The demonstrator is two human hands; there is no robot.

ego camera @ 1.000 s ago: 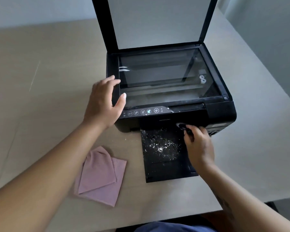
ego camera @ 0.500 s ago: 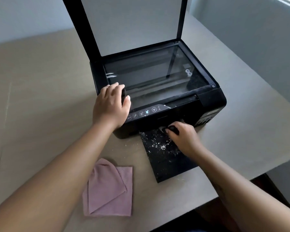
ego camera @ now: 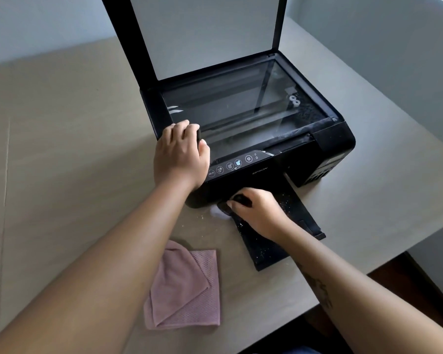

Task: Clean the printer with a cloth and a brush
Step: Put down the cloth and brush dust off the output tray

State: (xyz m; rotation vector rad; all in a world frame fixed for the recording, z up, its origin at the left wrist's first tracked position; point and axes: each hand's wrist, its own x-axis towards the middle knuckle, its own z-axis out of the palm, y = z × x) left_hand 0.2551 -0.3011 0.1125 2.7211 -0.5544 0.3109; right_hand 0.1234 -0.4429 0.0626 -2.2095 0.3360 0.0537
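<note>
Fingers of your right hand (ego camera: 260, 213) clamp the brush (ego camera: 242, 200), mostly hidden in your grip, on the tray (ego camera: 304, 215) at 6 o'clock of the printer (ego camera: 327, 146). Your left hand (ego camera: 180, 154) curls its fingers round the 8 o'clock corner. The cloth (ego camera: 187, 290) lies at 7 o'clock.

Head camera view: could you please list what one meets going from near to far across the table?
Folded pink cloth → right hand holding the brush → left hand gripping the printer → scanner glass → raised lid.
</note>
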